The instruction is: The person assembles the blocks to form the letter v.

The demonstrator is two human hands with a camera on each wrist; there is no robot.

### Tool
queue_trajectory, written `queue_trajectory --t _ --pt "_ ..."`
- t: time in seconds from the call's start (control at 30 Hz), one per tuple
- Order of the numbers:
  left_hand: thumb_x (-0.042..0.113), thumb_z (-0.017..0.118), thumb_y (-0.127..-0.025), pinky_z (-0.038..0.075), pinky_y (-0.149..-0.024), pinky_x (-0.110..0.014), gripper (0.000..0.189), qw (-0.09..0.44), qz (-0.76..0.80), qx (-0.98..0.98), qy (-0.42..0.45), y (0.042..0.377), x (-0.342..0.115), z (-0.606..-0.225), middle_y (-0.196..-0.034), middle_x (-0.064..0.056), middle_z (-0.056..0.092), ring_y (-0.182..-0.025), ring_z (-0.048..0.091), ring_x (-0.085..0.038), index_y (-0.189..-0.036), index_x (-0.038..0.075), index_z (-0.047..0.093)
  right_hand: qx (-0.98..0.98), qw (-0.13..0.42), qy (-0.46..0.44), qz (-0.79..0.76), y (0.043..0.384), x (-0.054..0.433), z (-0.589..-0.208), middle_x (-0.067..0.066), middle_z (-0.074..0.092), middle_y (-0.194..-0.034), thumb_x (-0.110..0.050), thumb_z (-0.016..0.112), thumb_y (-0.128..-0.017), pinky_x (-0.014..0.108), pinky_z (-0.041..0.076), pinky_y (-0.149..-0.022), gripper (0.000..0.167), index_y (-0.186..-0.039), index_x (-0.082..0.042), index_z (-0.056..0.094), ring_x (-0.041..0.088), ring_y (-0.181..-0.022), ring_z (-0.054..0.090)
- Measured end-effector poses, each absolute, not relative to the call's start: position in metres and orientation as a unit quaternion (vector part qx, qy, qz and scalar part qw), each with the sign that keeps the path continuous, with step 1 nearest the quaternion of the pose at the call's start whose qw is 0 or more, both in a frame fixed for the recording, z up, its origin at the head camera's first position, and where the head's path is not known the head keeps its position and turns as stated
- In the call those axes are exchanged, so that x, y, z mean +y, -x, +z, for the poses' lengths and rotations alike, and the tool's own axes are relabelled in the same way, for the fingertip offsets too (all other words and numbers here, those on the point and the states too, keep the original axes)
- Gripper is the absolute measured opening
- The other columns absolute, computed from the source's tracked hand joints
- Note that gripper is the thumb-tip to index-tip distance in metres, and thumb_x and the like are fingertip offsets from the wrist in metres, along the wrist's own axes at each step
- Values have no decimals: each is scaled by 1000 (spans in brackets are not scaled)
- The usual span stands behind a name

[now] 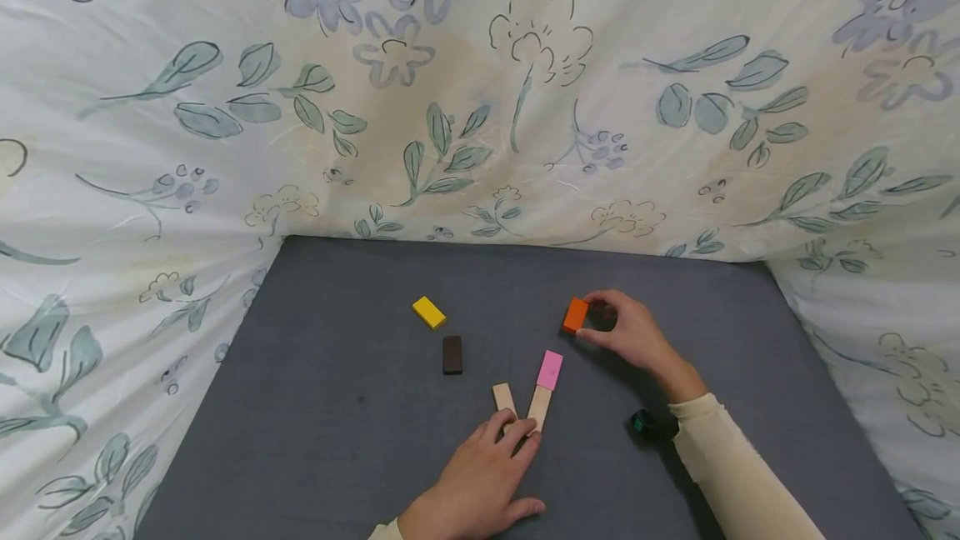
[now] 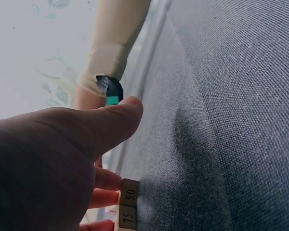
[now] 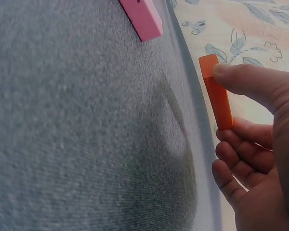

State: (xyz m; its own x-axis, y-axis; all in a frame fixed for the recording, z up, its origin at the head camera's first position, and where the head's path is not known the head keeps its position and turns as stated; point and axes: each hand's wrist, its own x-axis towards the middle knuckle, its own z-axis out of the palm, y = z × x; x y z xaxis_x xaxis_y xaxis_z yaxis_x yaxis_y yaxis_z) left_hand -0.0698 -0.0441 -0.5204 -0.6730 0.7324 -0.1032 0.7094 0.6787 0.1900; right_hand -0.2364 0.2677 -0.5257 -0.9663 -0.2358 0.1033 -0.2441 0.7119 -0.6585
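My right hand (image 1: 633,336) pinches an orange block (image 1: 575,316) by its two ends, between thumb and fingers. In the right wrist view the orange block (image 3: 218,98) is held on end above the cloth. Fingertips of my left hand (image 1: 486,473) rest on the near ends of two plain wooden blocks, one on the left (image 1: 504,397) and one on the right (image 1: 538,408), which form a V. A pink block (image 1: 550,371) continues the right arm of the V. Printed numbers show on the wooden block ends (image 2: 130,192) in the left wrist view.
A yellow block (image 1: 429,312) and a dark brown block (image 1: 452,355) lie to the left on the grey cloth surface (image 1: 337,407). Floral fabric (image 1: 465,107) hangs along the back and sides. A dark wrist device (image 1: 649,425) is on the right wrist.
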Motion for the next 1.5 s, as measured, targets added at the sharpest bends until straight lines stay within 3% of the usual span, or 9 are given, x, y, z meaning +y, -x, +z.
queue_trajectory --t 0.43,0.7,1.0,1.5 --pt "74 64 -98 49 -112 -40 78 104 69 910 -395 72 -43 -525 -159 6 45 -142 42 -21 -156 23 58 -923 1 -137 359 230 258 -523 18 68 -129 -26 95 -87 59 54 -99 61 -137 -4 67 37 -111 63" --pt "74 65 -98 49 -112 -39 78 85 68 910 -400 72 -44 -527 -159 5 45 -142 42 -21 -155 21 58 -921 11 -150 359 229 254 -523 17 69 -126 -26 96 -86 58 55 -98 62 -136 -3 68 35 -109 64" --pt "76 63 -98 48 -114 -40 79 112 65 911 -392 73 -44 -526 -161 6 44 -145 41 -21 -157 23 56 -925 4 -150 349 225 251 -526 14 70 -125 -26 96 -85 57 54 -97 61 -135 -4 69 33 -108 64" --pt "74 65 -98 48 -113 -39 78 87 64 912 -396 70 -44 -526 -159 4 45 -142 43 -22 -156 21 57 -927 -2 -163 338 221 246 -536 8 70 -118 -29 96 -86 50 56 -90 58 -133 -6 71 26 -100 63"
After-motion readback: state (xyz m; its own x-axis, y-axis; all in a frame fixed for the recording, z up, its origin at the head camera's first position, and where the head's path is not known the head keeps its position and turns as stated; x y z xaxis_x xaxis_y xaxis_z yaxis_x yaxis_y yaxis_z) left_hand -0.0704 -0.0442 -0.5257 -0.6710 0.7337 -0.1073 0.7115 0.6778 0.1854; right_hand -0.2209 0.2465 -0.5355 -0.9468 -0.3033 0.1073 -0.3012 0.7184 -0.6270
